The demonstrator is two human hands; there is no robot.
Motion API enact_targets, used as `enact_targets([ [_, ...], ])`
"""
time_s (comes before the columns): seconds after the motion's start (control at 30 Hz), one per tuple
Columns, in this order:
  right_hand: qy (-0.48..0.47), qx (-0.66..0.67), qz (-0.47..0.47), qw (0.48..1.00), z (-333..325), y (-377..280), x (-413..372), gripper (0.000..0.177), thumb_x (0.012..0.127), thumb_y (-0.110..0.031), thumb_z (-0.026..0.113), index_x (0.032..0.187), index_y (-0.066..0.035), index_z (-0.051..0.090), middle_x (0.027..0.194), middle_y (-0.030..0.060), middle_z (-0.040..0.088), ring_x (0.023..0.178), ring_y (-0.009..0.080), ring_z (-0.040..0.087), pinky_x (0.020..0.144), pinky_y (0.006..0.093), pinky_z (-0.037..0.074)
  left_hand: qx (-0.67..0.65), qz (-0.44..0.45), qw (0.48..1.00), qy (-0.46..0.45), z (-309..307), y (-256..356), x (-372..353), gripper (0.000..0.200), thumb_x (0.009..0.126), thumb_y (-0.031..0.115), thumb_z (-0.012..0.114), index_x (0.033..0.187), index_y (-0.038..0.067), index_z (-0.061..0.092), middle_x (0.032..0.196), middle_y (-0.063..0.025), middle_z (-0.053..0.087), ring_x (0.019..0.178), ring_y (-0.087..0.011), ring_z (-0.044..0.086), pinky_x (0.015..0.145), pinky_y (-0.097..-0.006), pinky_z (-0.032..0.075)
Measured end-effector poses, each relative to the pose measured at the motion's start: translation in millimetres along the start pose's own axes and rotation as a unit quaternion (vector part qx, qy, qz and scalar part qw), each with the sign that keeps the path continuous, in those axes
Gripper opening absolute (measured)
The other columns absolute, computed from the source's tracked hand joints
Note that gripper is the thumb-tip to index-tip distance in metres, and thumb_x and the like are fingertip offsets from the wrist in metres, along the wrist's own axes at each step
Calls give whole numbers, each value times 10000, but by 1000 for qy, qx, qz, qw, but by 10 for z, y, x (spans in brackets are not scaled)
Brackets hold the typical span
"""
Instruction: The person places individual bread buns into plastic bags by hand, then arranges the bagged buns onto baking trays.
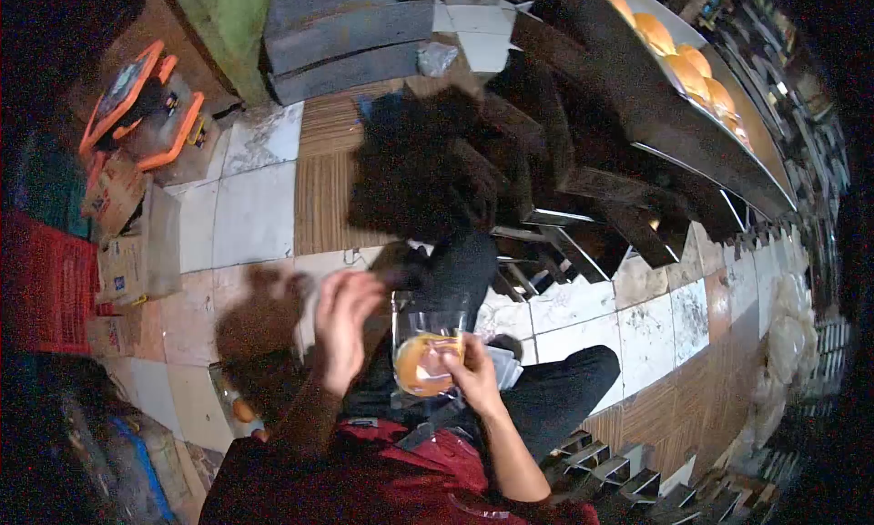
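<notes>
A round, golden-brown bun (pixel 411 365) is sitting in a clear plastic bag (pixel 435 323) above the person's lap, print partly covering it. The right hand (pixel 475 376) is pinching the bag's side, fingers closed on it; the left hand (pixel 342 329) is hovering nearby, fingers open. Blur is softening that hand, and the bag's lettering is staying unreadable
</notes>
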State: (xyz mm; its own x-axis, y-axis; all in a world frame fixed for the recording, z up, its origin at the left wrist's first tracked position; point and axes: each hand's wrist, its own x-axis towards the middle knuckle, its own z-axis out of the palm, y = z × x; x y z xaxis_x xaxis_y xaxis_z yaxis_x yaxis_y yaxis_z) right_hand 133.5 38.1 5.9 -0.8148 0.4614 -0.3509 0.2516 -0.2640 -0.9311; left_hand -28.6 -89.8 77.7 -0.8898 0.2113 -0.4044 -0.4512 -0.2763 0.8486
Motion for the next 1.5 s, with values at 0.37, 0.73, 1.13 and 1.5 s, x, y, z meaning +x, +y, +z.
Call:
enact_targets([
  [0.37, 121, -189, -154, 962, -96, -854, -124, 135, 837, -107, 545, 766, 8, 541, 744, 101, 548, 679, 171, 512, 623, 261, 401, 337, 299, 879, -159, 321, -116, -355, 169, 828, 104, 530, 942, 28, 630, 888, -129, 579, 847, -201, 560, 736, -298, 437],
  [0.73, 159, -213, -327, 907, -64, -1212, -565, 69, 770, -25, 604, 766, 20, 552, 678, 121, 539, 608, 228, 543, 568, 298, 426, 176, 234, 907, -304, 463, 181, -583, 55, 720, 11, 660, 735, -32, 629, 740, -106, 619, 710, -146, 589, 693, -269, 474],
  [1.13, 233, -185, -347, 890, -101, -1117, -332, 137, 802, -94, 584, 715, 7, 552, 618, 111, 517, 576, 232, 510, 542, 292, 398, 226, 255, 919, -198, 466, 132, -401, 51, 777, 16, 592, 773, -31, 611, 729, -78, 590, 671, -144, 561, 616, -247, 448],
  [1.5, 202, -71, -13, 977, -68, -324, 18, 319, 851, -264, 569, 693, 13, 581, 588, -1, 530, 565, 53, 433, 512, 232, 373, 411, 28, 896, -164, 241, -538, -38, 209, 797, 178, 635, 807, -30, 622, 709, -75, 627, 634, -99, 544, 587, -247, 442],
])
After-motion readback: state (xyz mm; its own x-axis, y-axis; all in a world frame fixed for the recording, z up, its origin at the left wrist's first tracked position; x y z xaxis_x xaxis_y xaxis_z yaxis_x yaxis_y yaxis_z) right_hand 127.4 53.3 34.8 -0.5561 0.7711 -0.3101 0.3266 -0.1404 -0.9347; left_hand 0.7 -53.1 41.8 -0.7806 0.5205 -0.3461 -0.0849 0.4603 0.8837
